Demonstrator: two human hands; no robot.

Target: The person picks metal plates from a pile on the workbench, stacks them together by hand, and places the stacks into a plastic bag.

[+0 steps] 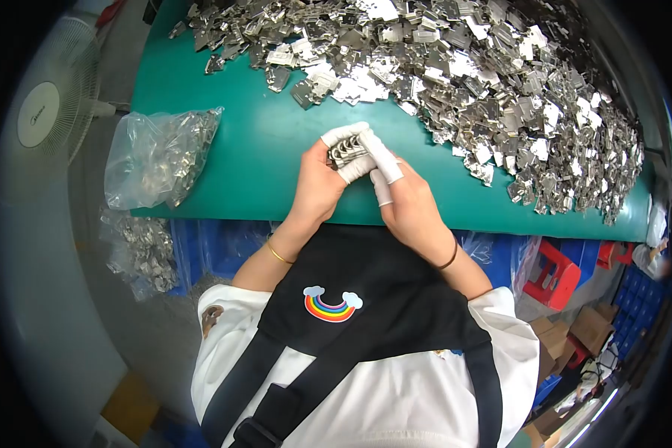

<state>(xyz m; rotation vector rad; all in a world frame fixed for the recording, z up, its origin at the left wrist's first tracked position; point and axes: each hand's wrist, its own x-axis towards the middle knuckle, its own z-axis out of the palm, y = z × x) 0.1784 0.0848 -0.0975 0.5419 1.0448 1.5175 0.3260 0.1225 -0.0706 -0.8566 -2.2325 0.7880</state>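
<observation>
Metal parts (345,151) are held over the table (250,160), pinched by the left hand (321,178); the right hand (409,200) is set against them, its grip unclear. Edges are probably best aligned with light, even pressure.

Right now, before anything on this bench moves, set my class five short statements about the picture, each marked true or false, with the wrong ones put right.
1. The left hand holds metal pieces. True.
2. The loose metal heap lies between the hands and the person's body. False: the heap lies beyond the hands.
3. A clear plastic bag rests at the picture-left end of the green table. True.
4. Every finger in view is bare. False: white covers are on several fingers of both hands.
5. The black apron carries a rainbow design. True.
</observation>
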